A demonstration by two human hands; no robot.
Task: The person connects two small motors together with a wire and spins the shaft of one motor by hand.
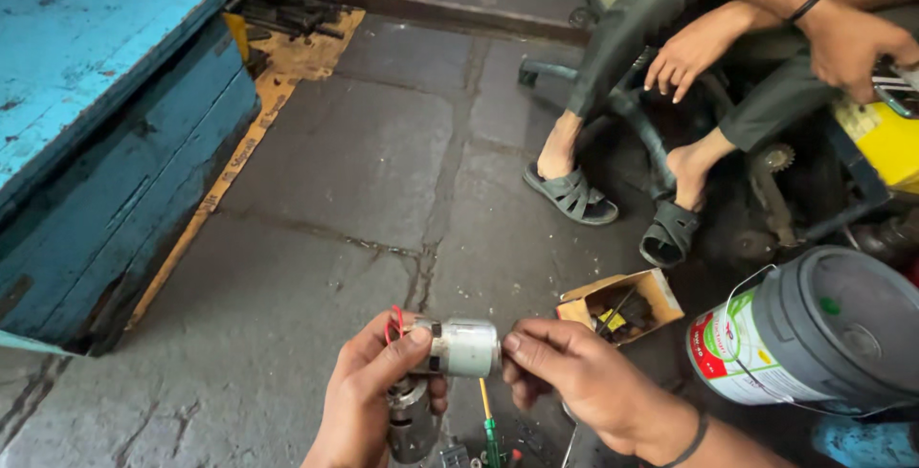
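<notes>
The floor [364, 171] is grey stone slabs with cracked joints, and it carries everything here. Along its left edge stands a large blue crate [105, 133], paint worn, on a strip of cardboard [239, 152]; dark metal tools [287, 13] lie heaped at the far end of that strip.

At the far right a second person [728, 37] sits low, feet in grey sandals [572, 195] flat on the floor, one hand hanging loose over a knee, the other resting on a yellow machine [885, 138] at the right edge.

Near the right corner a grey bucket [814, 334] lies tipped on its side, lid towards the viewer. Just beside it, an open cardboard box [622, 307] holds small dark parts, apparently kept within reach.

At the near edge, the wearer's two hands meet on a small motor [464, 346], held in the air above the floor. The left hand [369, 401] is wrapped around the darker lower body [412, 420] with the thumb pressed across the top, steadying it. The right hand [574, 382] pinches the silver can's end between thumb and forefinger, seemingly to pull or turn it. Red wires [393, 323] loop out by the left fingers. A green-handled screwdriver [490, 430] lies on the floor directly beneath.
</notes>
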